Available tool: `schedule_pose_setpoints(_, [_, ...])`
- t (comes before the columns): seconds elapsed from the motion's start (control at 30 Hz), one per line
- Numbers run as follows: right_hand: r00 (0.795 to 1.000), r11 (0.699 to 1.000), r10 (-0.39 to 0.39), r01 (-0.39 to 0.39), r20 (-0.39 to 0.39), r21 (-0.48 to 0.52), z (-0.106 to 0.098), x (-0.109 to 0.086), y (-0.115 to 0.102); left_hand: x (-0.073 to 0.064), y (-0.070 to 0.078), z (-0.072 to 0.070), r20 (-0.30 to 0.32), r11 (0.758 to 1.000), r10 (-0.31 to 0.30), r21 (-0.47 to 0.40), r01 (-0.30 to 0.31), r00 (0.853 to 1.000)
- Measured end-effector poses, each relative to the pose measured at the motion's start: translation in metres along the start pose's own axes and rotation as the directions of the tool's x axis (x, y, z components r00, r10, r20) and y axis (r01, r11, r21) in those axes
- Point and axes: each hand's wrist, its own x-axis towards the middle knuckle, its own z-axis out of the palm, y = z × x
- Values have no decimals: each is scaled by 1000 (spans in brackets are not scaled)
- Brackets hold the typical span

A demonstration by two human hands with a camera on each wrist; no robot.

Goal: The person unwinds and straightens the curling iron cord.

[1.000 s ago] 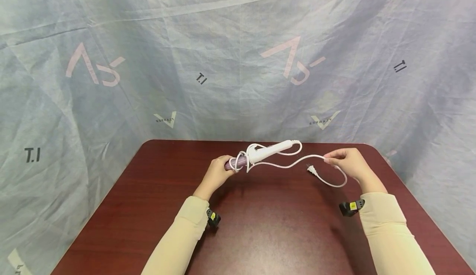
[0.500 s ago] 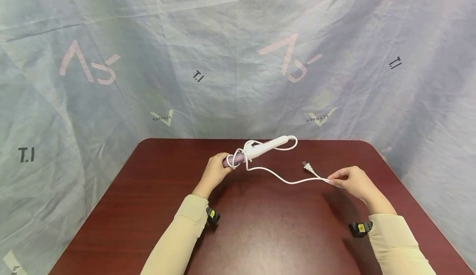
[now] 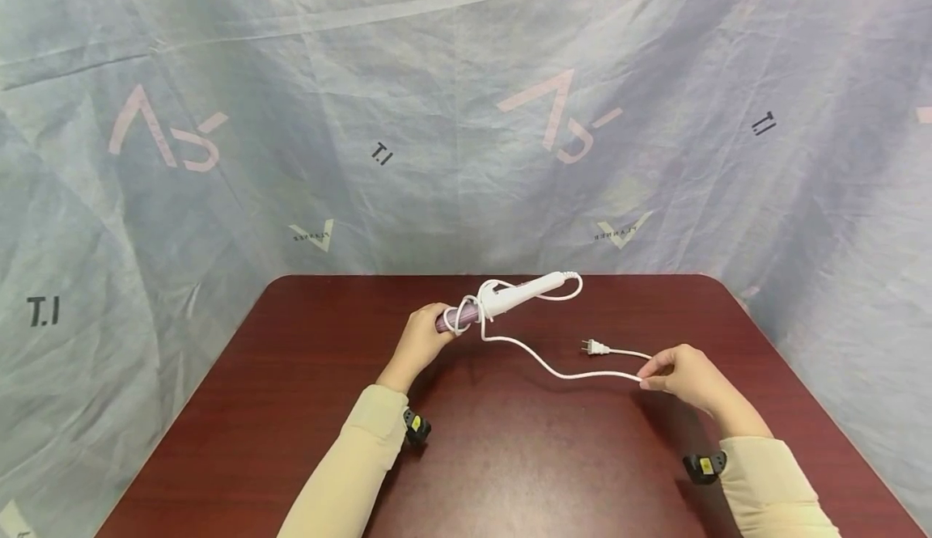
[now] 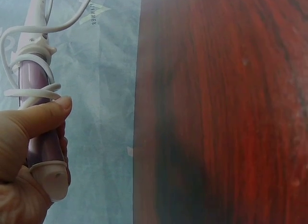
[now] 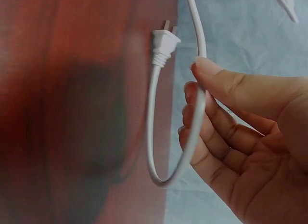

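Observation:
My left hand [image 3: 422, 334] grips the purple barrel of a curling iron [image 3: 520, 294], whose white handle slants up to the right. In the left wrist view, thumb and fingers wrap the barrel [image 4: 44, 147] above its pale tip [image 4: 50, 180]. White cord [image 4: 33, 93] loops around the barrel just beyond the thumb. At the right, my right hand [image 3: 688, 378] pinches the power cord [image 3: 557, 374] between thumb and fingers. From that pinch the free end bends back in a U, ending at a two-prong plug [image 5: 164, 43] that points left in the head view.
A dark red wooden table [image 3: 524, 457] lies beneath both hands. Behind it hangs a grey printed cloth [image 3: 437, 117], close to the table's far edge. Each wrist carries a small black camera [image 3: 704, 467].
My right hand has come down and nearer with the pinched cord, which now sags lower. The plug has swung down and left. The left hand with the curling iron has hardly moved.

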Motion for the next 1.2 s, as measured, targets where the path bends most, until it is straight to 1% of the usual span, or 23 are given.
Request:
schedule_pose_setpoints(0.1, [1000,1000,13,-13,13,14,9,-2,3,-1,0,0,1,1000,0,16,-1,1000])
schedule_pose_setpoints(0.2, [1000,1000,9,-10,8,4,18,-3,6,-2,0,-1,1,1000,-2,30,2,1000])
schedule_pose_setpoints(0.37, [1000,999,-27,27,-15,-46,31,-4,11,-4,0,1,0,1000,1,-2,-1,1000])
schedule_pose_setpoints(0.5, [997,994,-69,68,-15,-83,32,-3,10,-4,0,1,0,1000,3,-18,-3,1000])
schedule_pose_setpoints(0.57, [995,990,-97,95,-17,-103,32,-1,7,-4,0,1,-3,1000,10,-13,-10,1000])
schedule_pose_setpoints(0.63, [991,985,-130,125,-36,-116,31,2,1,-4,1,1,-2,1000,16,-6,-16,1000])
schedule_pose_setpoints(0.83, [966,972,-223,209,-132,-111,37,18,-20,-5,3,1,-3,1000,16,0,-16,1000])
schedule_pose_setpoints(0.93, [957,970,-236,223,-167,-95,43,27,-30,-4,5,1,-7,1000,26,4,-26,1000])
schedule_pose_setpoints(1.0, [956,973,-230,219,-184,-78,47,32,-36,-4,5,0,-4,999,30,12,-30,1000])
schedule_pose_setpoints(1.13, [952,970,-240,240,-189,-21,57,42,-44,-3,5,1,-6,998,42,38,-42,999])
schedule_pose_setpoints(1.2, [948,965,-254,261,-191,7,63,46,-47,-3,5,2,-8,998,42,36,-42,999])
